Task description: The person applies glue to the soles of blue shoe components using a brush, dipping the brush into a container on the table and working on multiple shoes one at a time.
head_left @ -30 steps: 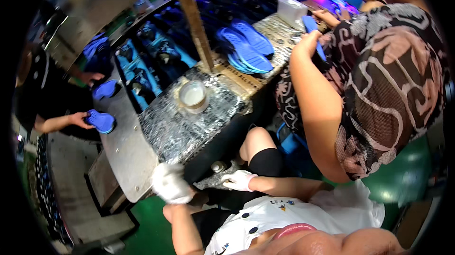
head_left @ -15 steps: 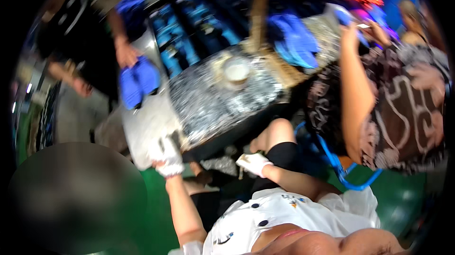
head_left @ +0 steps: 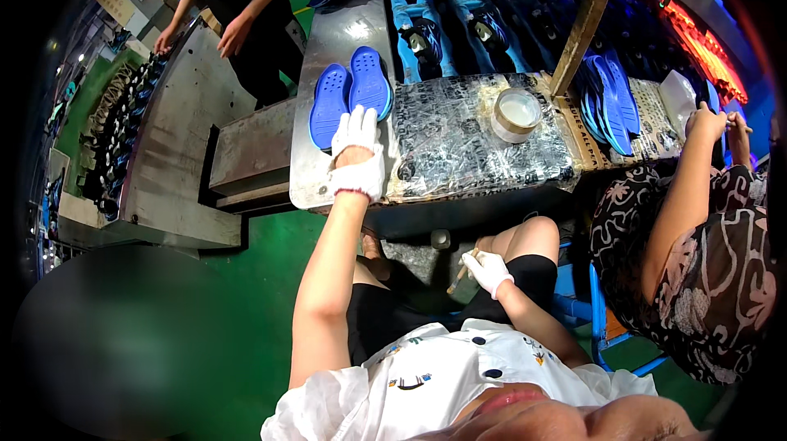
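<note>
A pair of blue shoe soles point(head_left: 330, 105) lies on the bare metal end of the bench, in front of my left side. My left hand point(head_left: 357, 146), in a white glove with the wrist skin showing, reaches out to the heel end of the right-hand sole. Its fingers are stretched forward and overlap the sole's edge; I cannot tell how firmly they touch. Down by my lap, my gloved right hand point(head_left: 489, 271) is closed round the handle of a small brush point(head_left: 456, 280), its bristles pointing down.
A round tub of whitish liquid point(head_left: 517, 111) stands on the film-wrapped bench top point(head_left: 443, 150). Behind it, a conveyor point(head_left: 492, 11) carries blue-and-black shoe parts. More blue soles point(head_left: 608, 101) lean beside a post point(head_left: 584, 27). One co-worker point(head_left: 684, 220) sits at right; another point(head_left: 246, 6) stands far left.
My left hand has moved from the bench's near corner up to the soles. The standing co-worker's hand has left them. The whole view has turned. The brush now shows clearly.
</note>
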### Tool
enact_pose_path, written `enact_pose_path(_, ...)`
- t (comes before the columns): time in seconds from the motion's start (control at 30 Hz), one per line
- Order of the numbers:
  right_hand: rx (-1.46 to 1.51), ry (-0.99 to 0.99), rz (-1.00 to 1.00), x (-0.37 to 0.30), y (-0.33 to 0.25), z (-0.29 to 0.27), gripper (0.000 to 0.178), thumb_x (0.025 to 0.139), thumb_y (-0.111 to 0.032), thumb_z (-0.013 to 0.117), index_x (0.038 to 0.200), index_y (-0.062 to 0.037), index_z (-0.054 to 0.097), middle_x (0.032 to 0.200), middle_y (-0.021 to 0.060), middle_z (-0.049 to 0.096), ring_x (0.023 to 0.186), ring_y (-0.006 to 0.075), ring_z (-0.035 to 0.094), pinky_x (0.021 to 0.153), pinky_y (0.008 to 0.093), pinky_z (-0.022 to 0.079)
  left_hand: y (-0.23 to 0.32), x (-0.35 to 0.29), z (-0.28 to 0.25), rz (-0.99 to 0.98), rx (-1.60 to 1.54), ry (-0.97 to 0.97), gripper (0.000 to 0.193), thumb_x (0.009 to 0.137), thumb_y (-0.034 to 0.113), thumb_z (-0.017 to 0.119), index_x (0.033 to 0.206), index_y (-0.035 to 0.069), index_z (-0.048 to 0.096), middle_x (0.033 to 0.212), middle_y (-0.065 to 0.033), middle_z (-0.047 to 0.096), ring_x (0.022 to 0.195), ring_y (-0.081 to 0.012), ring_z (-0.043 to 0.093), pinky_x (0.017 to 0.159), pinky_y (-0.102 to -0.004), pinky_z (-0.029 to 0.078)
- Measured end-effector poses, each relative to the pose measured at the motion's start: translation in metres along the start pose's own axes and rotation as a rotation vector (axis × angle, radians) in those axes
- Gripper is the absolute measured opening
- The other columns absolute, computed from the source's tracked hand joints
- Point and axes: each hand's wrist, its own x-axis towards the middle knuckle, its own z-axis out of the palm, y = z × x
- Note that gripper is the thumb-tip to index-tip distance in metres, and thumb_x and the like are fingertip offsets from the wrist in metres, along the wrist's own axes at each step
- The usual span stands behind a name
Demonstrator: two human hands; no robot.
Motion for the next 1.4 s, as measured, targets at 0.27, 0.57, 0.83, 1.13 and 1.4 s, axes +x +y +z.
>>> enact_pose_path(0.27, 0.658, 0.262, -0.259, -0.022, -0.008, -0.022, 0.014, 0.089, -0.014, 0.062, 0.096, -0.0021, 0.066, 0.078, 0.0016, 0.063, 0.068, 0.0082, 0.058, 0.064, 0.0243, 0.047, 0.015, -0.018, -0.011, -0.092, -0.242, 0.045, 0.012, 0.076, 0.011, 0.065, 0.086, 0.004, 0.064, 0.097, -0.016, 0.061, 0.092, -0.0369, 0.057, 0.082, -0.0436, 0.046)
enact_pose_path(0.57, 0.438, 1.08, -0.655, -0.027, -0.125, -0.189, 0.017, 0.092, -0.018, 0.061, 0.101, -0.0045, 0.064, 0.08, 0.002, 0.062, 0.071, 0.0084, 0.058, 0.067, 0.0247, 0.049, 0.053, -0.168, -0.065, -0.529, -0.869, 0.23, 0.02, 0.074, -0.001, 0.076, 0.083, 0.002, 0.059, 0.142, -0.0182, 0.036, 0.117, -0.0262, 0.051, 0.095, -0.0358, 0.044)
enact_pose_path(0.83, -0.214, 0.91, -0.362, 0.015, -0.188, -0.217, 0.021, 0.083, -0.025, 0.062, 0.096, -0.0092, 0.066, 0.087, 0.0118, 0.069, 0.081, 0.0244, 0.067, 0.076, 0.0316, 0.05, 0.045, -0.175, -0.075, -0.975, -1.369, 0.267, 0.031, 0.095, 0.016, 0.058, 0.12, -0.001, 0.051, 0.102, -0.0074, 0.059, 0.078, -0.0095, 0.056, 0.066, -0.0225, 0.048)
enact_pose_path(1.13, -0.113, 0.995, -0.546, 0.004, -0.2, -0.223, 0.015, 0.082, -0.022, 0.065, 0.091, -0.0106, 0.067, 0.084, 0.0115, 0.069, 0.08, 0.028, 0.067, 0.073, 0.0344, 0.052, 0.027, -0.156, -0.063, -1.303, -1.544, 0.217, 0.031, 0.09, 0.025, 0.068, 0.068, 0.004, 0.059, 0.057, 0.003, 0.047, 0.045, -0.0066, 0.038, 0.042, -0.0268, 0.03)
enact_pose_path(1.4, 0.234, 1.21, -0.603, -0.028, -0.161, -0.178, 0.014, 0.089, -0.015, 0.063, 0.096, -0.003, 0.067, 0.079, 0.0072, 0.07, 0.07, 0.0123, 0.067, 0.067, 0.0254, 0.053, 0.054, -0.127, -0.088, -0.93, -1.544, 0.062, 0.024, 0.089, 0.012, 0.065, 0.109, 0.003, 0.054, 0.093, -0.004, 0.062, 0.074, -0.0116, 0.059, 0.062, -0.0259, 0.049)
